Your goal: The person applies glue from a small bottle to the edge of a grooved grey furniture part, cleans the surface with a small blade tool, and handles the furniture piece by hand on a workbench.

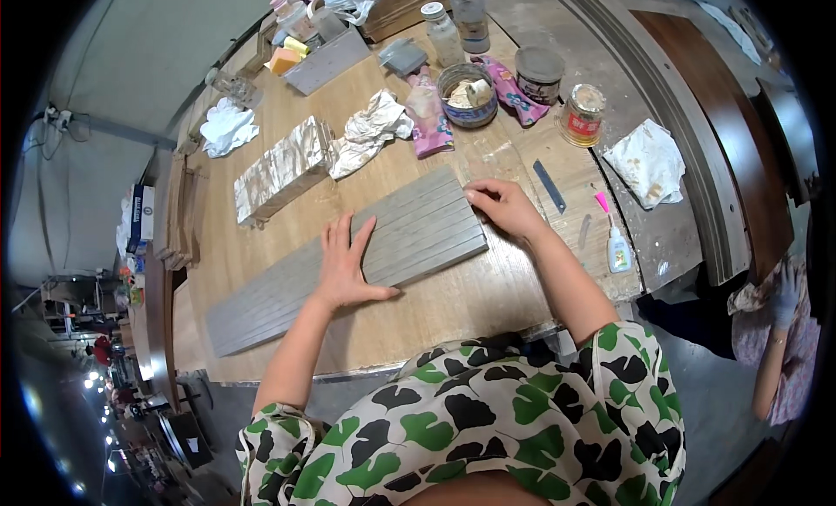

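Several long grey wood strips lie side by side, edge against edge, slanting across the wooden table. My left hand lies flat over the middle of them, fingers spread, thumb at the near edge. At their right end is my right hand, fingers bent and drawn together against the end of the strips near the far corner. Whether a small piece sits in those fingertips is hidden. Right of that hand lie a flat dark blade-like strip and a small glue bottle with a pink cap.
Behind the strips are a tape-wrapped block, a stained cloth and a bowl of pale paste. Tins, jars and a grey bin stand farther back. A folded cloth lies right. Another person's gloved hand shows at far right.
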Demonstrator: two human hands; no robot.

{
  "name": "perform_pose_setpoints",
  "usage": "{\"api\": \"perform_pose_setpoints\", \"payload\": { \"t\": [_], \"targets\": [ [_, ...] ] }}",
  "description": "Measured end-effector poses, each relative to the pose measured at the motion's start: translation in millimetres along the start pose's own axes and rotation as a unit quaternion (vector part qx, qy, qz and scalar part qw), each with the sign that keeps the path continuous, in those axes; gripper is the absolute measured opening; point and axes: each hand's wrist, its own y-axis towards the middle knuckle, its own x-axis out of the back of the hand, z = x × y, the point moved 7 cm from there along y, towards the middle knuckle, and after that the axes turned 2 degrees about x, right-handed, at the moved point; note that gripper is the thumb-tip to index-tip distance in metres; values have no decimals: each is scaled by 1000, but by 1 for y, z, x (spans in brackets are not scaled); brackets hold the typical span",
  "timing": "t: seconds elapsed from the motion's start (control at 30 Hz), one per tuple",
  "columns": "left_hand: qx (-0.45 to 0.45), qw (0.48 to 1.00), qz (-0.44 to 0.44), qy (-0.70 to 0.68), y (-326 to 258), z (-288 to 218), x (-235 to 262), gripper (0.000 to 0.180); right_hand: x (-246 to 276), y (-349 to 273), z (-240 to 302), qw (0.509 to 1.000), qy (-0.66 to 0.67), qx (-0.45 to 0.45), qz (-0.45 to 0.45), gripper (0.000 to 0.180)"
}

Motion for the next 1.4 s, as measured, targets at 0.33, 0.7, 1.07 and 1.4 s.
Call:
{"api": "perform_pose_setpoints", "payload": {
  "t": [0.33,0.7,1.07,1.4],
  "targets": [
    [-1,1000,3,4,-1,-2,2,119,1,-20,-5,996,87,-27,-2,40],
    [-7,1000,-5,2,1,-2,2,119,0,41,1,990,-62,41,-120,29],
    [9,997,79,9,5,-3,0,128,31,-86,-18,985,69,-30,-156,23],
    [-15,991,121,54,5,-2,-12,130,7,-106,26,963,-185,176,-85,57]
  ]
}}
